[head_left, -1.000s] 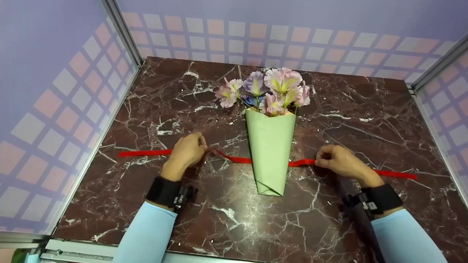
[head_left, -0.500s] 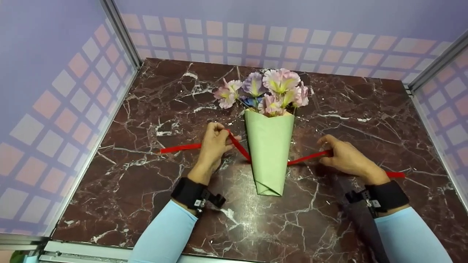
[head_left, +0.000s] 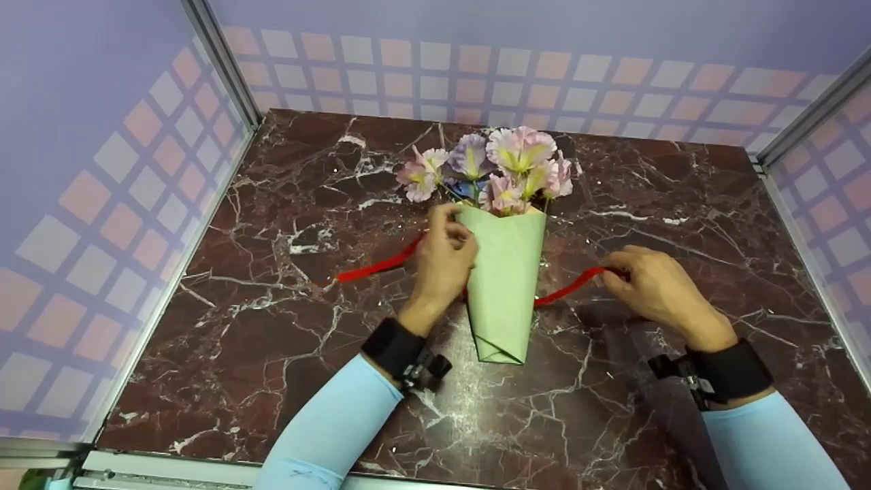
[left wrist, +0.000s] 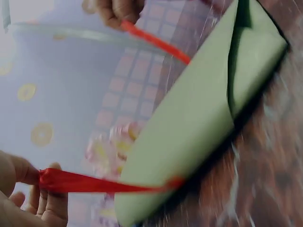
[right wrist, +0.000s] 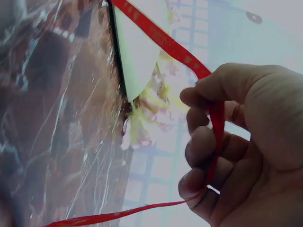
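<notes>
A bouquet of pink and purple flowers (head_left: 522, 151) lies on the table, wrapped in light green paper (head_left: 507, 279). A red ribbon (head_left: 381, 265) passes under the wrapped stems and comes out on both sides. Over the paper's left edge, my left hand (head_left: 446, 255) pinches one side of the ribbon between thumb and fingers, its loose tail trailing left. To the right, my right hand (head_left: 656, 289) grips the other side, raised off the table. In the right wrist view the ribbon (right wrist: 165, 42) runs under the thumb and across the curled fingers.
The dark red marbled table (head_left: 340, 401) is enclosed by purple panels (head_left: 469, 41) with pink and white squares. Metal posts (head_left: 221, 61) stand at the corners, and a metal rail (head_left: 170, 469) runs along the front edge.
My left hand has moved right and up to the bouquet, lifting its side of the ribbon. My right hand has shifted slightly right and raised its side. The bouquet stays in place.
</notes>
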### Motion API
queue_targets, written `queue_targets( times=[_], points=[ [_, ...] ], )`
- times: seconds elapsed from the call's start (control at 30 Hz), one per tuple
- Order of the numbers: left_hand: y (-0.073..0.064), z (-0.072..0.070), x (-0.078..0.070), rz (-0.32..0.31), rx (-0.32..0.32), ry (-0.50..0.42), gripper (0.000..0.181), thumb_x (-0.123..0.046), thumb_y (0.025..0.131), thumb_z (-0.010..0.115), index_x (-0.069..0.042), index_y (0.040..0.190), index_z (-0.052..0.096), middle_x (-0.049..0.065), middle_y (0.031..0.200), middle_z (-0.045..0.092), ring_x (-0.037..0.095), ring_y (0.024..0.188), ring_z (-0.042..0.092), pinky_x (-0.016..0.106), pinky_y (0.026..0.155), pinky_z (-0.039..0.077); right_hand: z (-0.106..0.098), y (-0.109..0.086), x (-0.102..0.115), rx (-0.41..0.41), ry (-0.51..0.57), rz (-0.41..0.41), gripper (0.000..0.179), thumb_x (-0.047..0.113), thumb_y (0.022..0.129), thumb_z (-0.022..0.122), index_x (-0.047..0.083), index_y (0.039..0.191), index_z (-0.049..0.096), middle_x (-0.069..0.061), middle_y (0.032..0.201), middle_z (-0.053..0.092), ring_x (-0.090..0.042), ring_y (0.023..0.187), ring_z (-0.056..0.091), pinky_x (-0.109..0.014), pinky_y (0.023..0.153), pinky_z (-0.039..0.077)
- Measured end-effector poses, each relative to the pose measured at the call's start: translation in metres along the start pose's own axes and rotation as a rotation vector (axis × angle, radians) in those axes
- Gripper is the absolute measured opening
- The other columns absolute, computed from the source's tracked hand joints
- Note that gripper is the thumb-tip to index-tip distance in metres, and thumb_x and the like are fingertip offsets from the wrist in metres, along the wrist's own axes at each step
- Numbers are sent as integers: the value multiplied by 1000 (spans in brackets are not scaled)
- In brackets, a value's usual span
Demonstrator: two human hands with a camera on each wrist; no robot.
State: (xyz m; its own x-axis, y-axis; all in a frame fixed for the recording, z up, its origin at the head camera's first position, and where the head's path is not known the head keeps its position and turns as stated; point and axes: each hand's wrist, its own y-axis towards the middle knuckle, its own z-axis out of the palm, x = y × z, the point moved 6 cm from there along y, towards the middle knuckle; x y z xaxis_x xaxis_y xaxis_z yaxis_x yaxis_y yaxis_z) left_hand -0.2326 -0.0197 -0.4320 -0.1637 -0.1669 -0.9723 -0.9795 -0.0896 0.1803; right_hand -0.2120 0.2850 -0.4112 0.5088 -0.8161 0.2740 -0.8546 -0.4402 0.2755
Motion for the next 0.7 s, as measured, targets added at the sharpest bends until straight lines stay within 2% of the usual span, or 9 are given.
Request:
queue_targets(
  times=[0.07,0.13,0.27,0.4,0.5,0.63,0.7],
  points=[
    [0,19,-5,-9,86,8,48,-1,93,68,-13,137,53,8,103,69,18,84,70,29,67,61,0,2,7,-9,-3,-25,12,7,93,71,10,101,80,-1,81,65,-11,62,48,-30,59,40],
    [-1,36,-7,-30,178,-24,49,-1,94,68,-12,139,53,12,109,68,18,88,70,28,71,59,0,5,14,-1,5,-28,15,7,94,69,10,107,78,-2,83,69,-12,61,49,-31,59,42],
    [-4,59,-9,-91,302,-60,49,-3,95,69,-11,141,53,16,120,66,18,98,69,28,75,56,-3,12,24,9,33,-10,19,7,95,68,11,112,73,-5,86,75,-14,62,54,-35,61,45],
    [-7,74,-9,-154,405,-80,46,-2,96,69,-10,139,55,11,121,67,19,103,67,28,79,55,-7,18,33,16,36,-25,15,7,94,71,13,107,76,-4,88,74,-17,69,61,-37,65,48],
    [-8,82,-8,-178,474,-60,42,-1,97,67,-12,136,58,9,119,71,19,102,67,26,76,52,-8,25,40,33,34,-44,16,8,94,74,13,108,79,-4,90,73,-18,71,62,-38,66,48],
    [-11,91,-8,-171,549,3,41,0,96,67,-14,134,59,7,118,74,18,101,69,24,73,50,-9,35,49,54,25,-55,19,12,94,75,13,112,79,-4,89,72,-20,69,60,-38,65,47],
    [-13,95,-9,-140,578,38,41,-3,95,70,-14,133,59,5,118,73,16,103,68,23,75,52,-9,39,52,63,25,-48,19,14,94,75,13,113,78,-4,91,73,-20,71,62,-40,67,48]
  ],
)
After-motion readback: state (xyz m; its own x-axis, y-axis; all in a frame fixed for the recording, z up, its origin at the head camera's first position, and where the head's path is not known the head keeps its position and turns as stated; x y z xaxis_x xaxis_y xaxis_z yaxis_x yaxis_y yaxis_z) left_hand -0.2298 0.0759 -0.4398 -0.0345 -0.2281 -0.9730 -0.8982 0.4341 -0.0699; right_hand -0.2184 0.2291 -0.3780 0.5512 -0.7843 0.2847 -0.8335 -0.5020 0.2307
